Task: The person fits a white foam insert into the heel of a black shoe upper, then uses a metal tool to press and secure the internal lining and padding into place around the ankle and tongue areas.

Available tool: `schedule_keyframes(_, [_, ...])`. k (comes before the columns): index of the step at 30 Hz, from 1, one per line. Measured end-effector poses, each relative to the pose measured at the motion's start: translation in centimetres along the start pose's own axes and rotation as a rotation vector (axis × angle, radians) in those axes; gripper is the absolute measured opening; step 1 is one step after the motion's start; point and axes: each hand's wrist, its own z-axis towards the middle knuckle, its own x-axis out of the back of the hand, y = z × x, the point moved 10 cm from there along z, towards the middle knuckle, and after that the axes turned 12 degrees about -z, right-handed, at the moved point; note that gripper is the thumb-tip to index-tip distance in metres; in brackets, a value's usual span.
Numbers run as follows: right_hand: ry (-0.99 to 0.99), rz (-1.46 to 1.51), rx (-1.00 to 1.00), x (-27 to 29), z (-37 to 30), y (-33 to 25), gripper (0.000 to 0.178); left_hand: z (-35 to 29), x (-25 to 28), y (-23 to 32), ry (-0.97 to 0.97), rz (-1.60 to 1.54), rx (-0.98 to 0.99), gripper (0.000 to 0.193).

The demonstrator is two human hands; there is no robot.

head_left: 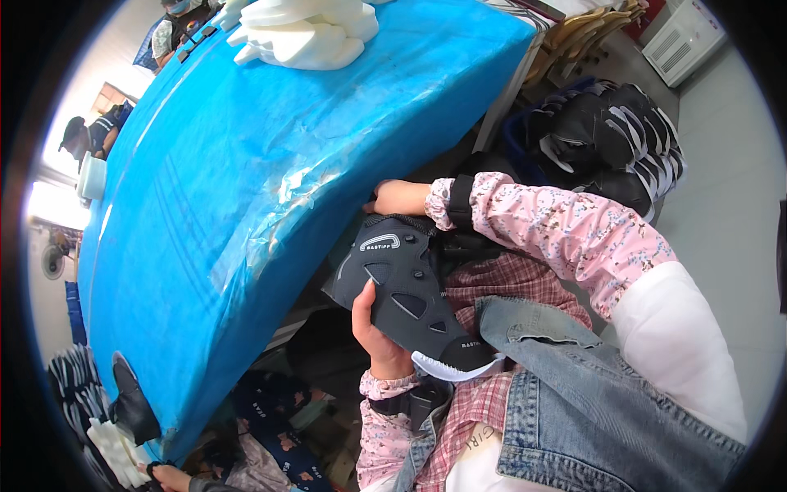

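Note:
A black boot upper (393,283) with triangular cut-outs, small eyelets and a pale logo is held in front of me, its cuff toward the table and its white-edged toe toward my body. My left hand (381,332) is closed round its side, with the thumb lying on the surface and the other fingers behind it. At the cuff, my right hand (402,198) is bent over the edge with its fingers closed; the fingertips are partly hidden. Both forearms wear pink flowered sleeves with dark wrist bands.
A blue-covered table (270,156) curves along the left, its covering scuffed near the edge. White foam pieces (307,33) are heaped on its far part. Black uppers (607,135) fill a blue crate at right. Another black upper (133,402) and a co-worker's hand (170,477) show at lower left.

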Motion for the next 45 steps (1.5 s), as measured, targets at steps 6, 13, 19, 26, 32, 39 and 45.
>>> schedule_keyframes(6, [0.022, -0.06, -0.028, -0.7, 0.4, 0.6, 0.038, 0.9, 1.5, 0.0, 0.004, -0.016, 0.05, 0.042])
schedule_keyframes(13, [-0.158, -0.044, -0.082, -1.7, 0.7, 0.7, 0.047, 0.9, 1.4, -0.4, -0.091, -0.14, 0.039, 0.042])
schedule_keyframes(19, [0.148, -0.171, 0.126, -0.1, 1.1, -0.5, 0.035, 1.6, 1.5, -0.4, -0.096, -0.129, 0.034, 0.043])
schedule_keyframes(26, [-0.25, -0.417, 0.142, -3.6, 2.6, 0.2, 0.036, 0.9, 0.9, -0.2, -0.134, -0.171, 0.048, 0.044])
schedule_keyframes(32, [-0.325, -0.402, 0.069, -6.1, 3.9, 1.7, 0.043, 1.6, 2.2, -1.1, -0.065, -0.214, 0.002, 0.043])
schedule_keyframes(39, [-0.064, -0.158, -0.014, -2.2, 2.0, 0.6, 0.047, 1.3, 2.0, 0.0, -0.061, -0.128, 0.005, 0.045])
schedule_keyframes(45, [-0.196, -0.23, -0.018, -3.7, 3.1, 1.1, 0.048, 1.3, 2.0, -0.6, -0.104, -0.243, 0.056, 0.045])
